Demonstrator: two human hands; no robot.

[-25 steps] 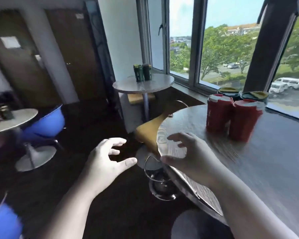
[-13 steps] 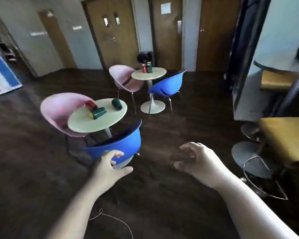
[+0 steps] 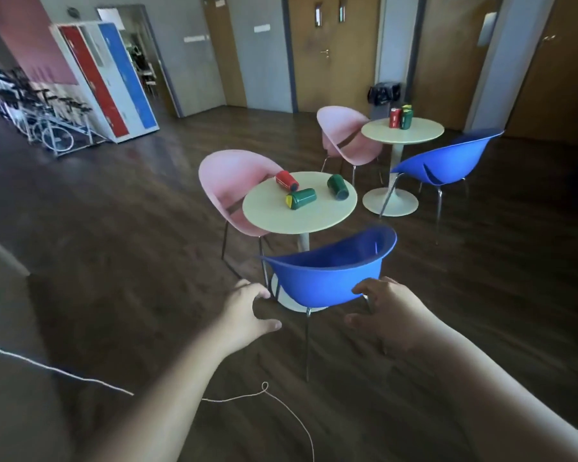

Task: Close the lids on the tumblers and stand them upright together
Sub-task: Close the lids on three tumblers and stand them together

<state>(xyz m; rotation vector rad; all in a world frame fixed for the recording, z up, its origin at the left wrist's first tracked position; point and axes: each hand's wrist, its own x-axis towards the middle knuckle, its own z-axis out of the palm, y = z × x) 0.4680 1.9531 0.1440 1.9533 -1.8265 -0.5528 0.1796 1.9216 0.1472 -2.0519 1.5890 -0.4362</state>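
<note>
Three tumblers lie on their sides on the round table point(image 3: 301, 221): a red tumbler point(image 3: 286, 180), a green tumbler point(image 3: 300, 199) and another green one point(image 3: 337, 187). Nearer than the table, the left hand point(image 3: 247, 311) and right hand point(image 3: 386, 311) hang loosely spread and empty, either side of the blue chair point(image 3: 327, 278).

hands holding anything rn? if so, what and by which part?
Nothing is held. The left hand and right hand are both open and empty, on the near side of the blue chair; the tumblers lie untouched on the table.
</note>
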